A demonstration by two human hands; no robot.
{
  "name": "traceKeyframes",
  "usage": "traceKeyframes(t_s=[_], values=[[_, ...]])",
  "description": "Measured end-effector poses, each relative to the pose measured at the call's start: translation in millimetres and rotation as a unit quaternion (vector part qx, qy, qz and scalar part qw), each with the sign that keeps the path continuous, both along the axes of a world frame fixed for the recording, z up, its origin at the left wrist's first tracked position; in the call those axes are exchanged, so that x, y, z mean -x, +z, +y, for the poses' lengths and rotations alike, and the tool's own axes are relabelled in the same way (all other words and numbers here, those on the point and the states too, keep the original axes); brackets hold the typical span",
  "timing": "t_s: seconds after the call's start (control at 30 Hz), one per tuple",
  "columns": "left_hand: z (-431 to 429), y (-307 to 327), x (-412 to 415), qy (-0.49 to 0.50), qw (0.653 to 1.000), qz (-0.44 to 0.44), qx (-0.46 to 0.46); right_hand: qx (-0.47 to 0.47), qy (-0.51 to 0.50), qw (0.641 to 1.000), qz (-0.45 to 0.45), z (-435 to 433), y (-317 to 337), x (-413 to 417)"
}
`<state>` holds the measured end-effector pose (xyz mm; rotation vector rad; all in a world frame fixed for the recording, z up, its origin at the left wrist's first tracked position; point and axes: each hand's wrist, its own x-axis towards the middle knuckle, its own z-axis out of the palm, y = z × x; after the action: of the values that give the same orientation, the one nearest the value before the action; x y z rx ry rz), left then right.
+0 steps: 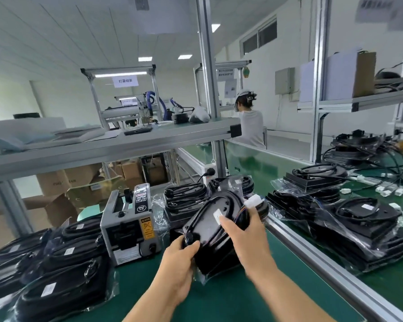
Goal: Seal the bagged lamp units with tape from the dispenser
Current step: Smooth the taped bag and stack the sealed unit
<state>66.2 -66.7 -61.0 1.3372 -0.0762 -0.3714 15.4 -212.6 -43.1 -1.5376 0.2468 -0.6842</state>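
Work is centring just to the right of the tape dispenser [128,228], where a person is holding a bagged lamp unit [213,220] tilted over the green mat [219,305], its near end lower than its far end. The left hand [181,259] is gripping the unit's near end on the side closest to the dispenser, fingers curled under it and thumb pressing on top. The right hand [244,233] is clasping the unit's right edge, thumb lying across the black top beside a small white label, with a white connector [254,202] sticking up just past the fingers. Left of the dispenser, more bagged units [56,263] are lying overlapped on the mat; behind and right of it, another stack [186,198] is sitting. Farther right of the dispenser, beyond an aluminium rail [323,263], a heap of bagged units [349,224] is lying.
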Motion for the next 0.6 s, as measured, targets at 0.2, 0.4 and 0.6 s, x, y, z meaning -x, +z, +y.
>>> traceKeyframes(t_s=[0.2,0.4,0.6], values=[[60.6,-16.9,42.8,0.014,0.986,0.073,0.147,-0.073,0.179,0.977,-0.085,51.4,0.5,29.1],[117.6,-42.2,75.1,0.026,0.997,0.07,0.031,-0.032,0.263,0.964,-0.03,94.5,-13.1,42.6],[142.9,-46.6,82.5,0.011,0.998,0.054,-0.043,0.026,0.21,0.975,-0.073,121.1,-20.1,43.2]])
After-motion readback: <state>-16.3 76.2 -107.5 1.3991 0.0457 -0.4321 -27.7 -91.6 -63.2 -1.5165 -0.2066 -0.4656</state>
